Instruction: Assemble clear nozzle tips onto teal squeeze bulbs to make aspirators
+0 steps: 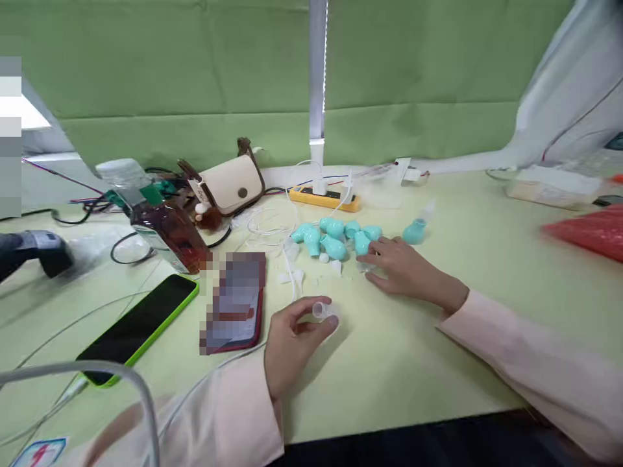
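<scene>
My left hand (298,337) is closed in a pinch around a small clear plastic tube (320,311), its round open end facing left. My right hand (402,267) is at the right side of a pile of shiny teal rubber bulbs (333,247), fingers and thumb apart. Its fingertips are at a teal bulb (361,242), and a clear plastic piece shows between them and the thumb. Whether the fingers press on either is unclear. To the right, another teal bulb (414,231) with a clear tip attached lies apart from the pile.
Small white scraps (335,267) lie before the pile. Left are a red-cased phone (238,305), a green-cased phone (141,327), a bottle of dark liquid (168,230) and a cream bag (228,181). Behind stands a yellow power strip (304,196) with white cables. A red bag (591,230) is at right.
</scene>
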`<state>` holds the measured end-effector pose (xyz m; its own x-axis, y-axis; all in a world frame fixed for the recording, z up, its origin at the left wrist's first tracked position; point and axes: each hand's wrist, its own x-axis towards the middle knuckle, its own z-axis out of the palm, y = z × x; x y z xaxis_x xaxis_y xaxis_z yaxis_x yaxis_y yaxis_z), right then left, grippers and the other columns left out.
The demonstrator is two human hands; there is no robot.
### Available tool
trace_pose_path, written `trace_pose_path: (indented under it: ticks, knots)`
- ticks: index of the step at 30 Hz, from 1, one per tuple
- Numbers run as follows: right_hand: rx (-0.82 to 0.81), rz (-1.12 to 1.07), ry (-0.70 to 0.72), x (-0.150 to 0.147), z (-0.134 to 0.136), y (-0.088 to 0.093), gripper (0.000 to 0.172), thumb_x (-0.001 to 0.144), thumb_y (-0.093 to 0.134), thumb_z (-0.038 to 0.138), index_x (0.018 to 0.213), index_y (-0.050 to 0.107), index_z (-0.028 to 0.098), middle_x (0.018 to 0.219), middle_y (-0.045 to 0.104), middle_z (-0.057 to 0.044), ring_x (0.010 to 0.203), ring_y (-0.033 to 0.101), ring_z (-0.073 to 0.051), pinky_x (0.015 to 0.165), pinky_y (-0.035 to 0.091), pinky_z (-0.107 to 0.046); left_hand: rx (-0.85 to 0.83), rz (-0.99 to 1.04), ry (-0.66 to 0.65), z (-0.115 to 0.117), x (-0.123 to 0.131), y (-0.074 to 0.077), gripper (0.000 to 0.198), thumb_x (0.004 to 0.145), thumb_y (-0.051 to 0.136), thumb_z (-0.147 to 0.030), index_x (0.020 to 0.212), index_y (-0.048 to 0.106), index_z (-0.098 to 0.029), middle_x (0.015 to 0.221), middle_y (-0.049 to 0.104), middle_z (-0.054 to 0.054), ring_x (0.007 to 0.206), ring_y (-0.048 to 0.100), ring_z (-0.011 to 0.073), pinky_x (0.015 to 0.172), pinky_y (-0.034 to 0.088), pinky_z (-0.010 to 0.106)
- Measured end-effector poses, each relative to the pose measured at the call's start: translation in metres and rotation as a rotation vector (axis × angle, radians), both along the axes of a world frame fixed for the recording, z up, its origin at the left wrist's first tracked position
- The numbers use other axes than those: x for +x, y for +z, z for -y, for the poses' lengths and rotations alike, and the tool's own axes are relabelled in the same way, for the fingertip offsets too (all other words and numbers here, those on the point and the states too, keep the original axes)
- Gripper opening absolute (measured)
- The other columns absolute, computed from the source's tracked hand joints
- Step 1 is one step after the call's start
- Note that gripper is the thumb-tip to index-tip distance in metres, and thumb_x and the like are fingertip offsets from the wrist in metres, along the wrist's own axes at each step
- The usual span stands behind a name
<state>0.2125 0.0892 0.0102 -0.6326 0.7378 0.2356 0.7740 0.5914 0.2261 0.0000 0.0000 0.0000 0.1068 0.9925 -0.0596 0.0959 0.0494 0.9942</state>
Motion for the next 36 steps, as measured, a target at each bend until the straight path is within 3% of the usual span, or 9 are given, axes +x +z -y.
trace_pose_path:
  ticks: [4,9,18,25,32,36]
  knots:
    - [0.008,-0.077,0.048,-0.004,0.002,-0.007,0.030,0.076,0.045,0.031,0.101,0.055,0.018,0.086,0.051,-0.008,0.079,0.045,-0.020,0.065,0.032,-0.031,-0.019,0.060,-0.042,-0.001,-0.001,0.000,0.028,0.067,0.060,-0.024,0.092,0.058,-0.012,0.096,0.061,0.009,0.086,0.055,0.0196,0.065,0.047,0.027]
    - [0.036,-0.083,0.081,-0.016,0.007,-0.010,0.042,0.079,0.041,0.029,0.119,0.039,0.021,0.103,0.046,-0.012,0.091,0.040,-0.025,0.072,0.032,-0.035,-0.009,0.095,-0.052,0.000,0.000,-0.004,0.028,0.065,0.063,-0.022,0.090,0.058,-0.011,0.092,0.060,0.009,0.083,0.054,0.0178,0.066,0.045,0.026]
    - [0.050,-0.074,0.006,-0.009,0.003,-0.010,0.033,0.074,0.045,0.027,0.105,0.050,0.020,0.111,0.045,-0.010,0.099,0.035,-0.029,0.076,0.030,-0.041,0.013,0.097,-0.062,0.000,0.000,-0.003,0.020,0.063,0.062,-0.017,0.080,0.053,-0.013,0.079,0.058,0.005,0.071,0.052,0.0129,0.058,0.043,0.022]
    - [0.077,0.007,0.082,-0.017,0.007,-0.010,0.047,0.077,0.038,0.013,0.120,0.036,0.030,0.116,0.041,-0.009,0.103,0.032,-0.029,0.078,0.027,-0.044,-0.005,0.073,-0.035,0.000,0.000,-0.005,0.025,0.061,0.064,-0.018,0.085,0.057,-0.013,0.073,0.054,0.002,0.064,0.047,0.0105,0.055,0.041,0.022]
    - [0.066,-0.048,0.016,-0.022,0.002,-0.009,0.038,0.084,0.030,0.035,0.122,0.033,0.033,0.124,0.033,-0.010,0.106,0.028,-0.032,0.078,0.026,-0.049,-0.017,0.092,-0.051,-0.001,-0.001,-0.007,0.027,0.062,0.064,-0.023,0.088,0.059,-0.014,0.076,0.055,0.002,0.064,0.047,0.0106,0.053,0.041,0.022]
    - [0.045,-0.044,0.004,-0.026,0.000,-0.012,0.035,0.086,0.023,0.039,0.118,0.038,0.037,0.123,0.034,-0.008,0.108,0.026,-0.032,0.081,0.020,-0.054,-0.030,0.090,-0.059,-0.001,-0.001,-0.007,0.031,0.060,0.066,-0.023,0.089,0.059,-0.014,0.075,0.053,0.002,0.062,0.046,0.0100,0.053,0.040,0.022]
